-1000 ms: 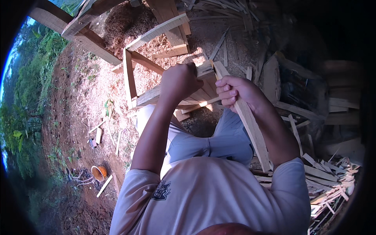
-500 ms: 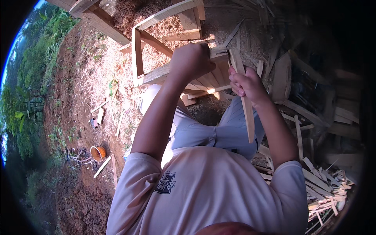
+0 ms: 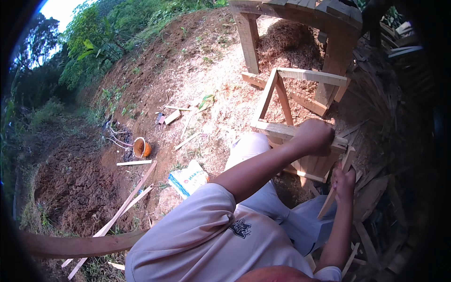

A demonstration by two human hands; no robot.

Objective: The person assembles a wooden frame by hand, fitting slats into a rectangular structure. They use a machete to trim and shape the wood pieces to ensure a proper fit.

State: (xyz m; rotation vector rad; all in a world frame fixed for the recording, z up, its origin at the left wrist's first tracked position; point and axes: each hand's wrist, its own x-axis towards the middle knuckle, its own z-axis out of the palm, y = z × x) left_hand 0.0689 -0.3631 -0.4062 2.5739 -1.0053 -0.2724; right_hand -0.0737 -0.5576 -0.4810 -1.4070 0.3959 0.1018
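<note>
A pale wooden frame point(image 3: 311, 75) with rails and side slats stands in front of my knees, to the right of the view. My left hand point(image 3: 315, 137) is closed in a fist over the near rail, close to its right end; its fingertips are hidden. Below that rail end, my right hand point(image 3: 344, 181) grips a long flat wooden strip point(image 3: 328, 203). The strip slants, its upper end against or just beside the rail's end and its lower tip toward my thigh. Whether strip and rail touch, I cannot tell.
A heavy wooden bench point(image 3: 247, 44) stands behind the frame over piled shavings. Leftward lie an orange bucket point(image 3: 142, 148), a white-and-blue sack point(image 3: 189, 179), long wooden strips point(image 3: 123, 209) and a curved beam point(image 3: 84, 245). Offcuts litter the shaded right side.
The view has swung left, so the frame and my hands now appear further right and lower. Both hands keep their grips, the right still on the wooden strip beside the rail end.
</note>
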